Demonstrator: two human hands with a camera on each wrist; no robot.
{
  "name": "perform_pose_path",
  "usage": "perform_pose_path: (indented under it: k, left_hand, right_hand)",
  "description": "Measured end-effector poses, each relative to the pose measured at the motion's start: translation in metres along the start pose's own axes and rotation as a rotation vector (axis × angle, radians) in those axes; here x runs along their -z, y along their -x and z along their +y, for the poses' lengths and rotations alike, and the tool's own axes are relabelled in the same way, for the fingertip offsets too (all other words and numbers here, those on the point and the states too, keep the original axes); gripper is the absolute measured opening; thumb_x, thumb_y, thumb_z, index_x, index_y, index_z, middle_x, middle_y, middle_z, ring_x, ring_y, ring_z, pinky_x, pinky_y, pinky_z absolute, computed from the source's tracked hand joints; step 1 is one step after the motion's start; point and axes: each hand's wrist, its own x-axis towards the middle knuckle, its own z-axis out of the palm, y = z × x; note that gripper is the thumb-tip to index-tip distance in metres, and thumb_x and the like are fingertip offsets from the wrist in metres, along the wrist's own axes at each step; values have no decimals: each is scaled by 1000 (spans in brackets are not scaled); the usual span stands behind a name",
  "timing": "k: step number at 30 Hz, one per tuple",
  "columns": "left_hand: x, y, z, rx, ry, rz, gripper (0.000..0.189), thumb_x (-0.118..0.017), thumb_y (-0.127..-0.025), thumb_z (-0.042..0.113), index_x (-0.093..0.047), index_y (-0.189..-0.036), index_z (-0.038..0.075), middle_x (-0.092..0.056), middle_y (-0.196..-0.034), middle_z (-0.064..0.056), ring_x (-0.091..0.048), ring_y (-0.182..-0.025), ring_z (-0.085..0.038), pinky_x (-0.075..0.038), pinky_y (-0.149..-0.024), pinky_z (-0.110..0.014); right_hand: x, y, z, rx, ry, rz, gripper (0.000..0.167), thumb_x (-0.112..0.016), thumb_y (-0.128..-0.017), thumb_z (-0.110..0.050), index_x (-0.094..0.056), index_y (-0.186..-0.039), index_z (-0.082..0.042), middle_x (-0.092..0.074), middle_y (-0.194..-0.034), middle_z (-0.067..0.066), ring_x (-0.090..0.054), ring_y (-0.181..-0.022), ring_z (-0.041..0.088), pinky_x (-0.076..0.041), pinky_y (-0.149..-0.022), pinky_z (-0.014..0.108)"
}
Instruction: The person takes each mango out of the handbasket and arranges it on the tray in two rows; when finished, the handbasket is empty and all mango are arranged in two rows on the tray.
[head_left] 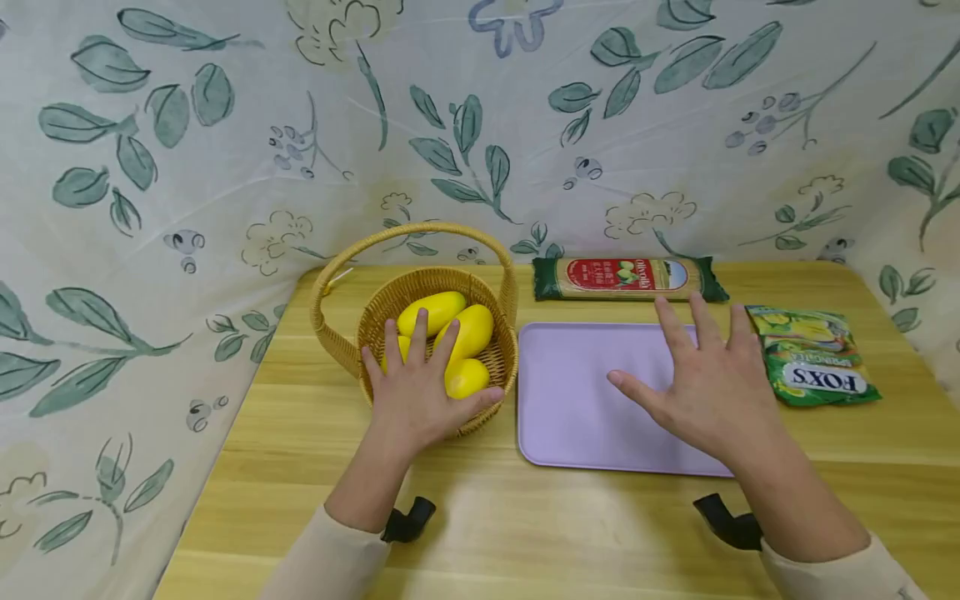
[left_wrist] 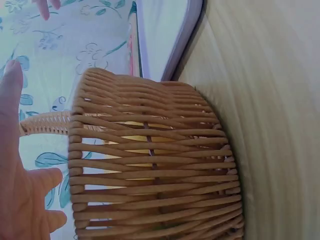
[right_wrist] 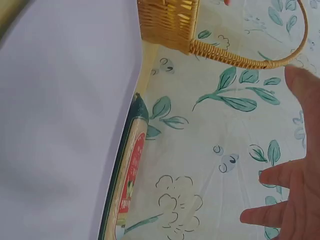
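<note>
With its fingers spread, my left hand (head_left: 417, 392) hovers over the near side of a wicker basket (head_left: 337, 346) with a tall arched handle. Several yellow, mango-like fruits (head_left: 467, 379) lie inside, some partly hidden by the hand. The left wrist view shows this hand above the woven rim (left_wrist: 75, 165), apart from it. My right hand (head_left: 712, 392) is held over the right part of a lilac tray (head_left: 577, 400), fingers spread and holding nothing. In the right wrist view, the tray's flat surface (right_wrist: 65, 125) lies well away from the fingers.
Behind the tray lies a long green-ended pack (head_left: 630, 278) that looks like noodles. A green and yellow FOX'S bag (head_left: 817, 358) sits at the tray's right. Leaf-patterned cloth (head_left: 480, 167) hangs behind the wooden table (head_left: 570, 533). A dark wrist mount (head_left: 408, 521) sits by each wrist.
</note>
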Motion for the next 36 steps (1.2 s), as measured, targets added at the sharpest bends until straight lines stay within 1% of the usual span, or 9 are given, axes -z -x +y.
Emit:
perform_pose_path:
  k: [4,9,14,18,23,25,28,32,36]
  left_hand:
    - [2,11,-1,-14,20,31,107,-40,-75,96,-17,-163,41,-6,-174,-9,2,-156,-52,-2,-114,-81]
    - [-1,25,-7,-33,47,90,104,-43,-77,94,-21,-163,38,-10,-173,-11,-5,-155,-52,-4,-116,-78]
    - [-8,38,-14,-80,160,194,98,-58,-81,81,-33,-161,30,-20,-169,-15,-12,-152,-51,-9,-117,-75]
    - [-20,47,-20,-102,279,343,85,-67,-85,66,-43,-155,23,-30,-163,-19,-18,-147,-51,-16,-115,-70]
    - [-42,54,-24,-92,436,598,60,-74,-88,38,-58,-140,11,-39,-151,-25,-25,-134,-50,-25,-101,-60]
    - [-49,56,-25,-53,522,674,52,-75,-88,28,-60,-134,8,-38,-147,-25,-26,-129,-48,-26,-97,-56]
    - [-56,57,-26,47,674,732,44,-73,-89,17,-61,-129,5,-32,-144,-24,-26,-123,-41,-27,-94,-51]
    - [-58,54,-30,196,892,712,37,-69,-94,12,-60,-128,3,-25,-147,-20,-25,-127,-31,-29,-100,-52]
    - [-61,51,-33,292,1032,664,33,-66,-97,15,-60,-128,5,-18,-156,-16,-28,-138,-31,-29,-110,-59]
  right_hand:
    - [2,4,-4,19,-44,34,108,-52,-88,-78,-17,-164,-10,-19,-164,34,-13,-149,60,-5,-119,73]
    - [-1,7,-14,22,-113,59,101,-56,-91,-72,-26,-161,-6,-29,-159,34,-24,-142,63,-21,-114,73]
    - [-9,11,-30,41,-215,39,97,-59,-91,-70,-31,-159,-6,-34,-157,32,-30,-140,60,-28,-110,74]
    - [-20,16,-44,69,-300,60,90,-65,-91,-62,-37,-157,-7,-39,-156,28,-36,-139,56,-36,-105,74]
    - [-34,19,-63,97,-369,92,82,-70,-91,-54,-45,-152,-7,-45,-152,25,-43,-136,51,-40,-105,70]
    - [-38,20,-71,105,-395,90,80,-71,-91,-53,-46,-151,-8,-47,-151,23,-44,-135,49,-41,-105,69]
    - [-43,21,-84,119,-425,84,78,-73,-90,-52,-48,-150,-9,-49,-150,19,-47,-134,46,-43,-105,66]
    - [-46,20,-103,149,-467,82,78,-74,-88,-54,-50,-149,-11,-52,-148,14,-50,-132,40,-45,-106,61]
    - [-45,14,-124,186,-518,72,78,-73,-88,-57,-52,-148,-12,-54,-147,11,-52,-133,36,-45,-109,58]
